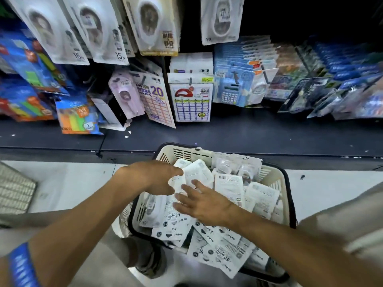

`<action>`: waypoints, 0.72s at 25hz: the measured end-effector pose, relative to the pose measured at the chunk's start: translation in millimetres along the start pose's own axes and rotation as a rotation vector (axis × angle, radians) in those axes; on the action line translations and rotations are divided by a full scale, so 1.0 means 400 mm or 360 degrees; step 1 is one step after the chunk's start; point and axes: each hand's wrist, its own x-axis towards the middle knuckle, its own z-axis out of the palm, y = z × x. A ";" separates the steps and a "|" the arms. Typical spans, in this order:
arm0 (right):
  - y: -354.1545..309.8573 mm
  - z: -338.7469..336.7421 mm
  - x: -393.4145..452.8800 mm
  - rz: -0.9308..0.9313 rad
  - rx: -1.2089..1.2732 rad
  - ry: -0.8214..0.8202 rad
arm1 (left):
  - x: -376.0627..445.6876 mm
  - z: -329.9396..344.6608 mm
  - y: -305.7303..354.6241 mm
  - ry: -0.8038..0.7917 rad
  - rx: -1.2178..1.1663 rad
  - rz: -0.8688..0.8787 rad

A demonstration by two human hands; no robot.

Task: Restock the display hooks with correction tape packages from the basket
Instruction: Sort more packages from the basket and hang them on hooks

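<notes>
The white card-backed correction tape packages (228,189) lie heaped, mostly face down, in a cream slotted plastic basket with a dark rim (275,179) that stands on the pale floor, directly beneath both hands. The left hand (157,177) reaches in from the near left side, its fingers curled around the edge of one or two white packages (196,172) at the top of the pile, apparently lifting them clear. The right hand (203,201) rests just beside it, fingers spread and straight, flat on the packages below, probably to hold the loose heap down while the other hand pulls a pack free. Beyond the hands, above the dark shelf ledge (228,131), hang the display hooks' white correction tape cards (99,32), tilted forward; the restocking target sits up there, well apart from the basket. A blue wristband (22,266) circles the left forearm.
</notes>
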 end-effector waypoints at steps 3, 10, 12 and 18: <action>-0.023 -0.024 0.062 0.0051 -0.0060 -0.0001 | -0.004 -0.005 -0.011 0.0055 0.0000 -0.0006; 0.198 -0.190 0.049 0.0515 0.1540 0.0060 | -0.030 -0.036 -0.108 0.0175 -0.0227 -0.0089; 0.265 -0.227 -0.018 0.0765 0.2047 0.0023 | -0.027 -0.059 -0.156 0.0522 -0.0573 -0.0208; 0.301 -0.288 -0.121 0.1203 0.3590 0.0667 | -0.025 -0.073 -0.081 0.0391 -0.2602 0.0431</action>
